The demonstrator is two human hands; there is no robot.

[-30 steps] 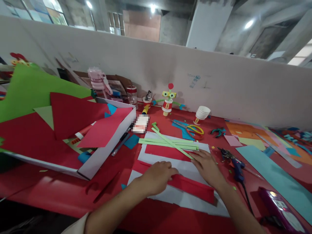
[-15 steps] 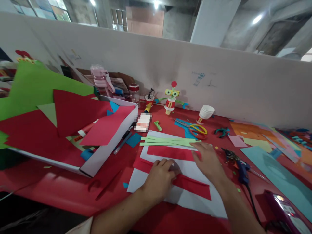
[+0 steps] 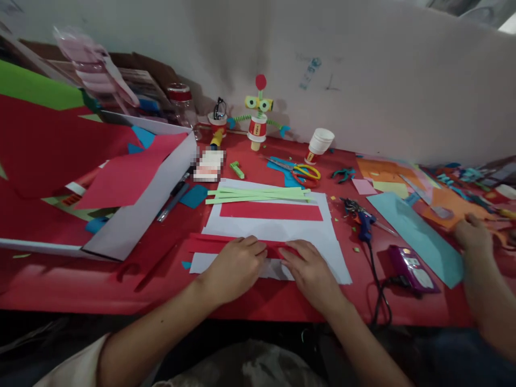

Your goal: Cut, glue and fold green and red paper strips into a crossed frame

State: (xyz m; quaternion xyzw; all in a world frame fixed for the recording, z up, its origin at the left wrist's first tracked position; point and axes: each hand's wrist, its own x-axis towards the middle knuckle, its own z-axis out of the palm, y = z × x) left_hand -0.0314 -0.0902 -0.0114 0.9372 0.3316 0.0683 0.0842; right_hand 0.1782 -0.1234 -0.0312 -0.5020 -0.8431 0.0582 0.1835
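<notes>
My left hand [image 3: 237, 266] has its fingers closed on a long folded strip of red paper [image 3: 209, 243] near the front of the white sheets. Close beside it, my right hand [image 3: 312, 271] pinches the same strip, its fingertips at the paper's edge. The strip's middle is partly hidden under my fingers. Beyond my hands, a flat red paper strip [image 3: 270, 211] lies on the white paper [image 3: 278, 228]. Several thin light-green paper strips [image 3: 258, 194] rest in a loose bunch across the sheet's far edge.
At left stands a white box [image 3: 149, 188] with coloured paper. A paper-cup figure [image 3: 257, 129], scissors [image 3: 304, 173] and stacked cups [image 3: 320, 142] stand or lie behind. On the right are a glue gun [image 3: 365, 223], a purple device [image 3: 413, 269] and another person's hand [image 3: 473, 236].
My right hand has come back from the green strips to the folded red strip beside my left hand. The view has tilted down, and another person's hand now shows at right.
</notes>
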